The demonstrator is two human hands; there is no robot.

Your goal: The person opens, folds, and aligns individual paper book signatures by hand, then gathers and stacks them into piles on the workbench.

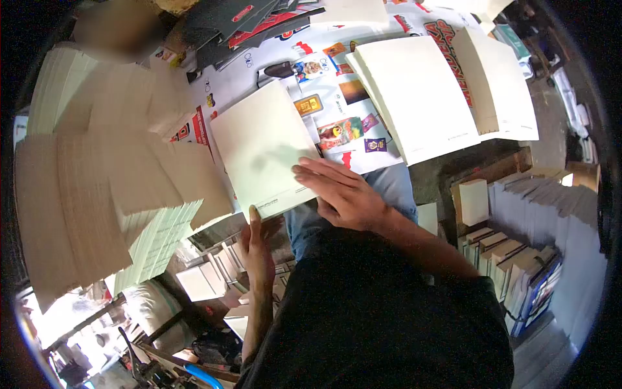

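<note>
A pale paper book block (265, 136) with small print along its bottom edge lies slanted in front of me, over the near edge of the table. My left hand (258, 256) grips its lower edge, thumb on top and the other fingers beneath, partly hidden. My right hand (346, 194) rests on the lower right corner, its fingers stretched out across the page. To the right lie a thicker white paper stack (414, 97) and another one (499, 84) with its pages bent up along one side.
Tall piles of folded sheets (84, 194) stand close on the left. A printed banner sheet (337, 97) covers the table, with dark covers (240, 26) at the back. Several books (512, 259) stand low on the right beside more paper stacks (551, 214).
</note>
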